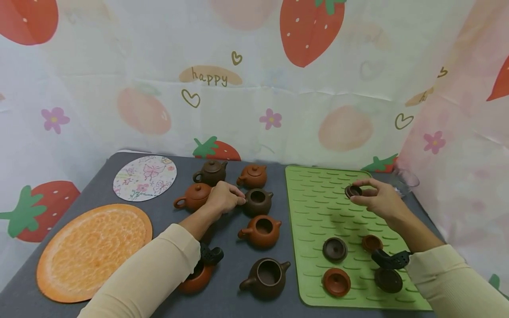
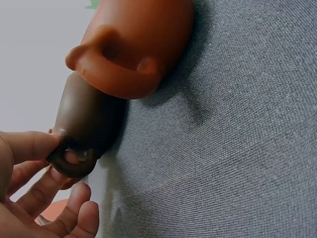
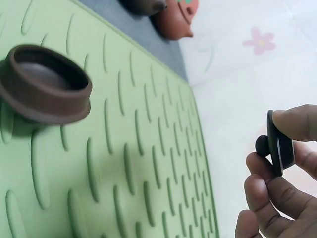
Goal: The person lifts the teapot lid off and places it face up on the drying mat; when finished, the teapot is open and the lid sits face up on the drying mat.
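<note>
My left hand (image 1: 226, 197) pinches the handle of a dark brown teapot (image 1: 257, 210) between thumb and fingers. That teapot stands lidless on the table, its opening facing up. Above the green mat, my right hand (image 1: 375, 198) holds a small dark teapot lid (image 3: 281, 148) by its edge; the lid is tipped on its side, knob facing away from the palm. Nearer to me stand an orange-brown lidless teapot (image 1: 260, 238) and a larger dark lidless one (image 1: 267, 289). Beside the left hand is an orange-brown lidded teapot (image 1: 195, 198), partly covered by the hand.
Behind are a dark lidded teapot (image 1: 210, 175) and a reddish lidded one (image 1: 254, 177). Another reddish pot (image 1: 199, 282) is half hidden under my left forearm. Several upturned lids, including a dark one (image 1: 335, 249), lie on the green mat (image 1: 318, 203). Two round mats, one orange (image 1: 95, 251), lie left.
</note>
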`<state>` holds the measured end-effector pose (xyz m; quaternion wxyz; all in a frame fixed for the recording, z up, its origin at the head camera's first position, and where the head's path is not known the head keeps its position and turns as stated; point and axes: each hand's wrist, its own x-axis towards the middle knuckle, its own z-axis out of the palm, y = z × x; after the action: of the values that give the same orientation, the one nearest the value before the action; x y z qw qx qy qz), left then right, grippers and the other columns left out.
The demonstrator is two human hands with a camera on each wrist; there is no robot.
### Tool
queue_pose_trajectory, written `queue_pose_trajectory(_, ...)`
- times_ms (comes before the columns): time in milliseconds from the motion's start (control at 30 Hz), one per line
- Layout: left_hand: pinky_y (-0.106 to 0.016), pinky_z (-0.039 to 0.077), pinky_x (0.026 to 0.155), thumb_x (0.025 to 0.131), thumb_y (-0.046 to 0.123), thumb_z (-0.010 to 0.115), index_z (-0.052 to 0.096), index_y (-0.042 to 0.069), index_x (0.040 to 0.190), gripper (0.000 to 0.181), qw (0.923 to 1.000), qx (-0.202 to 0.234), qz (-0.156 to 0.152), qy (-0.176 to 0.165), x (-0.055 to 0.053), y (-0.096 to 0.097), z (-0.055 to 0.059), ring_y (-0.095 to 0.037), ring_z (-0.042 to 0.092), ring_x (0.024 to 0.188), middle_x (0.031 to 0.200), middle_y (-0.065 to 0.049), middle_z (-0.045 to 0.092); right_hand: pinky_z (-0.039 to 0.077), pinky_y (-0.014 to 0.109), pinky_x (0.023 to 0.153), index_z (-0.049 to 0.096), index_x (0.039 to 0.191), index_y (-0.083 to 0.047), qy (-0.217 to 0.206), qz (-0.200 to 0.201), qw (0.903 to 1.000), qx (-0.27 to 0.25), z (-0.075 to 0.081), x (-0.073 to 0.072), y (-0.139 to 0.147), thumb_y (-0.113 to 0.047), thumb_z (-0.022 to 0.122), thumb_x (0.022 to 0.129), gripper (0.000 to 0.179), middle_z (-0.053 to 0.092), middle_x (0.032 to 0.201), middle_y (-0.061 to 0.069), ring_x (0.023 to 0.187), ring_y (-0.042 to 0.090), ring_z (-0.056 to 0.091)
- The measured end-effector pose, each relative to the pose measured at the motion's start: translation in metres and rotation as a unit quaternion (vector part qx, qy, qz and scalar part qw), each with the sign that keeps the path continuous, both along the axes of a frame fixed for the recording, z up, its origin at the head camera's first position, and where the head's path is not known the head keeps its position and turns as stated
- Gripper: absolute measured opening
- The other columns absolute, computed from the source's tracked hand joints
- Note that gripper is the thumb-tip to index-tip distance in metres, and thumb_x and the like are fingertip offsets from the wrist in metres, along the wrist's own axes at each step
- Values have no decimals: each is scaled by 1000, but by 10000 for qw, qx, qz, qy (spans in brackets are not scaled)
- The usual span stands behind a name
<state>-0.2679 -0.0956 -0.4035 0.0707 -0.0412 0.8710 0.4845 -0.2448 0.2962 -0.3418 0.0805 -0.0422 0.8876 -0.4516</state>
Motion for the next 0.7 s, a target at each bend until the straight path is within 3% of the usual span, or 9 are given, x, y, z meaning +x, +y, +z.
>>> queue_pose_trajectory(267, -34, 45, 58, 86, 12, 74, 76, 10, 83, 4, 10000, 4, -5, -16, 0, 0, 1, -24, 56, 80, 113, -11, 62, 47, 45, 77, 46, 138, -2, -270, 113, 9994, 169, -15, -4, 13, -24, 69, 92, 56, 60, 117, 22, 103, 37, 56)
queue_pose_trajectory(533, -33, 45, 58, 86, 12, 74, 76, 10, 83, 4, 10000, -19, 8, -21, 0, -1, 1, -24, 56, 78, 110, -10, 62, 43, 57, 83, 47, 135, 0, -379, 248, 9965, 697, -32, -6, 26, -22, 69, 91, 53, 60, 115, 25, 109, 44, 51)
queue_pose_trajectory(700, -33, 44, 58, 86, 11, 74, 76, 10, 83, 4, 10000, -29, -16, -22, 0, 0, 1, -24, 56, 79, 111, -11, 63, 47, 49, 74, 50, 131, 4, -295, 363, 9949, 894, -45, -6, 34, -14, 69, 90, 49, 62, 103, 21, 95, 37, 58)
